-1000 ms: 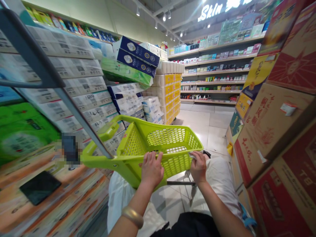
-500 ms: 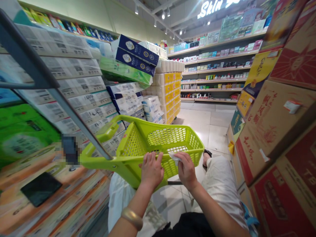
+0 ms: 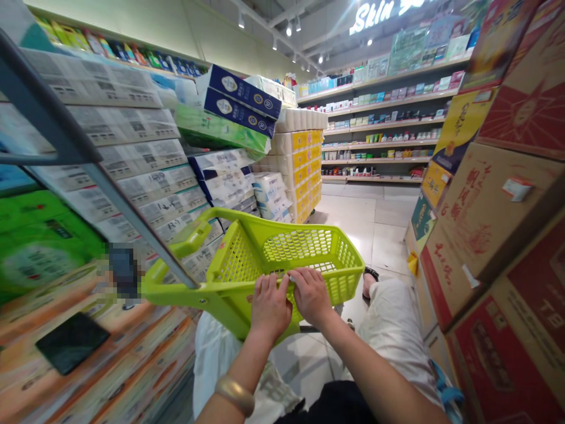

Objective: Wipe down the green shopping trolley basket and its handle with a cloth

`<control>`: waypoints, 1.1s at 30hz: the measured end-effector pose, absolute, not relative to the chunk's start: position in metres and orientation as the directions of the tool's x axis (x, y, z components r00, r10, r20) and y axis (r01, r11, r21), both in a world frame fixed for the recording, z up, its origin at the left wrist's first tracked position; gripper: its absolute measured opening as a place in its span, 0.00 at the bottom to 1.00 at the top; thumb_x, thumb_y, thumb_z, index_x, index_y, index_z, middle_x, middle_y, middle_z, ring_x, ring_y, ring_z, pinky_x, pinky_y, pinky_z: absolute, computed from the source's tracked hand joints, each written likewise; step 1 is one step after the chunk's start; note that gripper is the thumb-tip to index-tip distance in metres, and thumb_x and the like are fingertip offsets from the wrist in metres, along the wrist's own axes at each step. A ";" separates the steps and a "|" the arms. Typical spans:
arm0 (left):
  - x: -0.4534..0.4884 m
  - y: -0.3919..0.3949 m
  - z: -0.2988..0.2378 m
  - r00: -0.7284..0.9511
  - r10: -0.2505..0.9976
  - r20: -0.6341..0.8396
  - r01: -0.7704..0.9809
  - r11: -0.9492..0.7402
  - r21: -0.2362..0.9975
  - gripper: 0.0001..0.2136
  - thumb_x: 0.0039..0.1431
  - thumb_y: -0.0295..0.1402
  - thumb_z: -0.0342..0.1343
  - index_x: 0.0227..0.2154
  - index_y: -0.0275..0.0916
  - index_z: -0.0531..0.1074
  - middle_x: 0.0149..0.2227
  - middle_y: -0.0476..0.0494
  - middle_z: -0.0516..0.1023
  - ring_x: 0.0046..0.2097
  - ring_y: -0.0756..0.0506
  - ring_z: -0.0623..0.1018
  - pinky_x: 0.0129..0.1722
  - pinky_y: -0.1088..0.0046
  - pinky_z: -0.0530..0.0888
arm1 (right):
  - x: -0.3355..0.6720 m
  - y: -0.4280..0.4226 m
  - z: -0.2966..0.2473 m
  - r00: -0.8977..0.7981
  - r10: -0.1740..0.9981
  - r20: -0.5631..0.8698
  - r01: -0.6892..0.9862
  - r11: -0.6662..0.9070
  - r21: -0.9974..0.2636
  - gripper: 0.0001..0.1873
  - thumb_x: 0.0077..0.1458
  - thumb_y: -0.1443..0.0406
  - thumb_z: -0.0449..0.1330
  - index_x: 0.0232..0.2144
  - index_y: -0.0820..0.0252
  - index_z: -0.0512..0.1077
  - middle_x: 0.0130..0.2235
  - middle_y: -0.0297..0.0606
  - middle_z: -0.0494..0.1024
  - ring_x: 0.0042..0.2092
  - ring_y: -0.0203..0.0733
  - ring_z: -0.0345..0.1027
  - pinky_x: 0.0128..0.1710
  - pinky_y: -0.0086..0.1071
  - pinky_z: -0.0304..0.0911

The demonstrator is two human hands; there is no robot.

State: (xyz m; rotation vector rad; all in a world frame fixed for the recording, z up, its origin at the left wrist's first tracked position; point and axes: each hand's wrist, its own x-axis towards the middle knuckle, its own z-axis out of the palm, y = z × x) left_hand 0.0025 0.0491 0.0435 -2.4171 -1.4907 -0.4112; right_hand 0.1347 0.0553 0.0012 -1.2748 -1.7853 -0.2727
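A lime-green rolling shopping basket (image 3: 247, 291) with perforated walls stands tilted in front of me between my knees. A grey metal pull handle (image 3: 136, 221) rises from it to the upper left. My left hand (image 3: 271, 306), with a gold bangle above the wrist, is closed over the near rim. Right beside it, my right hand (image 3: 312, 294) is on the same rim, its fingers bent over the edge. A small bit of white tissue (image 3: 292, 278) peeks out at its fingertips; most of it is hidden by the hand.
Packs of paper goods (image 3: 150, 176) are stacked on the left. A dark tablet-like thing (image 3: 73, 341) lies on orange packs. Cardboard cartons (image 3: 498, 194) line the right side. Beyond the tiled floor (image 3: 353, 209) are shelves of small products (image 3: 388, 123).
My right hand has moved left along the rim, close to my left hand. The tissue, earlier plainly visible, is now mostly covered. My left hand stays in place on the rim.
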 end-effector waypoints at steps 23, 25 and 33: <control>0.002 0.048 0.044 0.427 0.817 0.387 0.900 -0.426 -0.093 0.24 0.50 0.28 0.53 0.53 0.43 0.66 0.45 0.40 0.69 0.53 0.38 0.65 0.60 0.56 0.57 | 0.153 0.056 0.016 -0.107 0.637 0.763 0.816 0.495 -0.299 0.18 0.54 0.75 0.52 0.44 0.54 0.71 0.44 0.39 0.75 0.51 0.44 0.62 0.58 0.42 0.49; 0.002 0.048 0.044 0.428 0.815 0.391 0.899 -0.427 -0.094 0.23 0.50 0.28 0.52 0.52 0.43 0.66 0.45 0.40 0.69 0.52 0.39 0.65 0.60 0.57 0.57 | 0.164 0.056 0.019 -0.096 0.644 0.759 0.840 0.462 -0.286 0.17 0.54 0.75 0.53 0.41 0.52 0.72 0.46 0.38 0.74 0.53 0.45 0.61 0.59 0.43 0.48; 0.003 0.048 0.044 0.427 0.806 0.409 0.897 -0.435 -0.080 0.23 0.50 0.28 0.53 0.52 0.43 0.66 0.45 0.40 0.68 0.52 0.39 0.64 0.59 0.57 0.57 | 0.158 0.047 -0.011 -0.095 0.659 0.746 0.869 0.420 -0.260 0.28 0.52 0.76 0.51 0.55 0.56 0.65 0.49 0.41 0.74 0.54 0.48 0.60 0.61 0.44 0.45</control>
